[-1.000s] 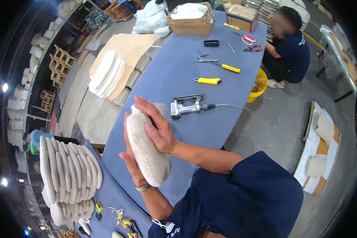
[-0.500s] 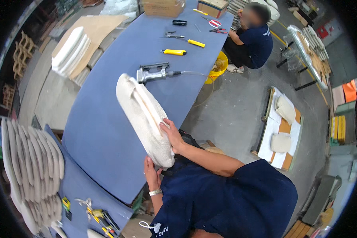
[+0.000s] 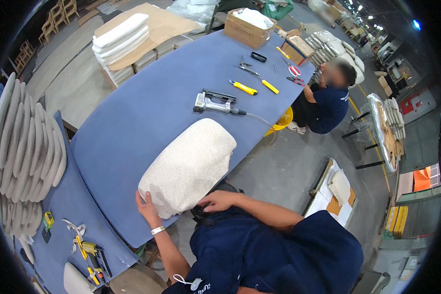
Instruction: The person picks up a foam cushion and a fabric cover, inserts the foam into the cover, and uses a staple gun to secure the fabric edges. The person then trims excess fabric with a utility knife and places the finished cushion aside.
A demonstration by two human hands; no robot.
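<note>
A cream fabric-covered cushion (image 3: 188, 164) lies with its broad textured face up, over the near part of the blue-topped table (image 3: 117, 147). My left hand (image 3: 148, 209) grips its near left edge, thumb on the fabric. At the near right corner of the cushion is my right hand (image 3: 219, 201), its fingers curled in close to the black pouch at my waist; what they hold is hidden. Just beyond the cushion a silver staple gun (image 3: 214, 102) with an air hose rests on the table.
Yellow-handled cutters (image 3: 243, 88), red-handled scissors (image 3: 293, 69) and a cardboard box (image 3: 249, 30) are farther along the table. Grey cushions (image 3: 29, 147) stand stacked at left, near several hand tools (image 3: 89, 255). A co-worker (image 3: 328, 105) crouches beyond the right edge, beside a yellow bucket (image 3: 283, 120).
The cushion has turned from standing on its side to broad face up. My left hand moved left along with its edge; my right hand left its upper side and dropped toward my waist.
</note>
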